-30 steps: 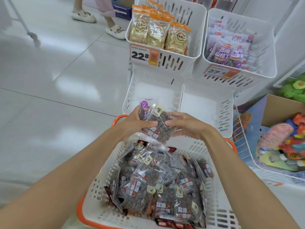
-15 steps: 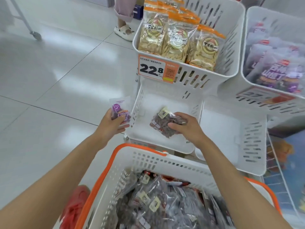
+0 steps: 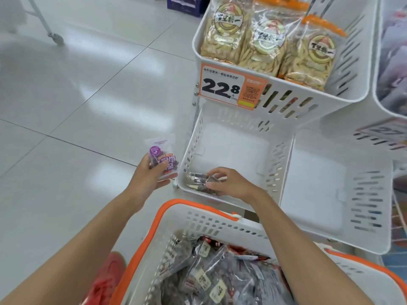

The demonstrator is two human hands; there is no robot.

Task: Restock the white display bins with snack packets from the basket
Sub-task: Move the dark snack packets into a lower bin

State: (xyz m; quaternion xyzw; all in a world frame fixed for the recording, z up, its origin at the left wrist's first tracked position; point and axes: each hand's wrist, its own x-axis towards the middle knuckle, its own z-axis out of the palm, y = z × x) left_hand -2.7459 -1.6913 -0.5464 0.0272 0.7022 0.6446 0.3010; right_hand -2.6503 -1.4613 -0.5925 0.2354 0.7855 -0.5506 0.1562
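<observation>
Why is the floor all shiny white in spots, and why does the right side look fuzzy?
Head view: the glossy floor reflects lights as pale glare; head view, right edge: the white bin is smeared by motion blur, while the price tag is sharp.

The basket [image 3: 198,219] sits nearest me, snack packets [image 3: 209,278] heaped in it. Just beyond stand the left bin [image 3: 231,139] and the right bin [image 3: 312,183], side by side. My right grip [image 3: 231,183] holds one packet [image 3: 198,181] in the left bin's near-left corner. My left grip [image 3: 147,179] holds a second packet [image 3: 164,157] outside, left of that bin. Above and behind sits the upper bin [image 3: 297,102] with seed bags [image 3: 264,40] in it.
</observation>
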